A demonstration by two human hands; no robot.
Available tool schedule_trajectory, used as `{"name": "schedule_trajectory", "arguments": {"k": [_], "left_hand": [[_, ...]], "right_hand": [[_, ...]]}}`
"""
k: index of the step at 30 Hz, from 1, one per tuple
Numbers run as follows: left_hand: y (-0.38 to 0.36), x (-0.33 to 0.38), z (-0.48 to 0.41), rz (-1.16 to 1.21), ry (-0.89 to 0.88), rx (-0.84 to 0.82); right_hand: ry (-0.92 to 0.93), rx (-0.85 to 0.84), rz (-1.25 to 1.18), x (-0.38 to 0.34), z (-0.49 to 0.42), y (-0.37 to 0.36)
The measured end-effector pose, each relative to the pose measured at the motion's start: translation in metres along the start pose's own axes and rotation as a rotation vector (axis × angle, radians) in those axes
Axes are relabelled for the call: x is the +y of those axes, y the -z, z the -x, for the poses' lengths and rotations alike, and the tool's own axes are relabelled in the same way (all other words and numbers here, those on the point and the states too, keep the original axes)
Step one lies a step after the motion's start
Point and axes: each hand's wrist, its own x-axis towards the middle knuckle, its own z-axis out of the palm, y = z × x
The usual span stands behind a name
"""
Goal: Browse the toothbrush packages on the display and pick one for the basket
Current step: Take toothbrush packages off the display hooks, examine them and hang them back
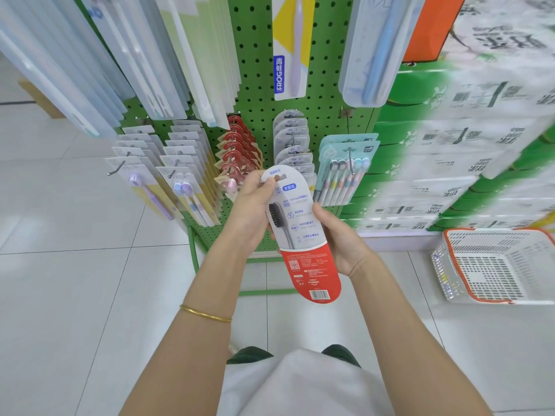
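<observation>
I hold one toothbrush package [303, 235] in front of the green pegboard display [258, 70]. The package is a long oval card, grey-white on top and red at the bottom, with a black-bristled brush printed on it and a barcode at the lower end. My left hand [250, 205] grips its upper left edge, thumb over the top near the hang hole. My right hand [339, 238] holds its right edge from behind. The white basket [492, 298] with an orange rim sits on the floor at the right, apart from both hands.
More toothbrush packs hang on pegs: purple-brush cards [144, 181] at the left, red-topped cards [237, 139], grey oval cards [292, 139], a teal multi-brush pack [345, 169]. Stacked green-and-white tissue packs [450, 145] fill the right. White tiled floor [75, 280] spreads to the left.
</observation>
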Motion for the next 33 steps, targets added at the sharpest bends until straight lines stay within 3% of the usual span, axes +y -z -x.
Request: {"name": "schedule_trajectory", "arguments": {"k": [9, 15, 20, 29, 33], "left_hand": [[-0.004, 0.004, -0.01, -0.293, -0.01, 0.002], [0.003, 0.008, -0.018, -0.39, -0.069, 0.103], [0.006, 0.005, -0.023, -0.43, -0.059, 0.114], [0.014, 0.015, -0.031, -0.513, -0.047, 0.076], [0.014, 0.018, -0.035, -0.576, -0.067, 0.051]], "right_hand": [[0.069, 0.009, 0.052, -0.003, -0.005, 0.003], [0.27, 0.444, 0.282, -0.005, -0.009, 0.02], [0.281, 0.784, 0.665, 0.014, -0.027, 0.017], [0.389, 1.048, 0.95, 0.032, -0.065, 0.006], [0.426, 1.109, 0.957, 0.038, -0.075, 0.004]]}}
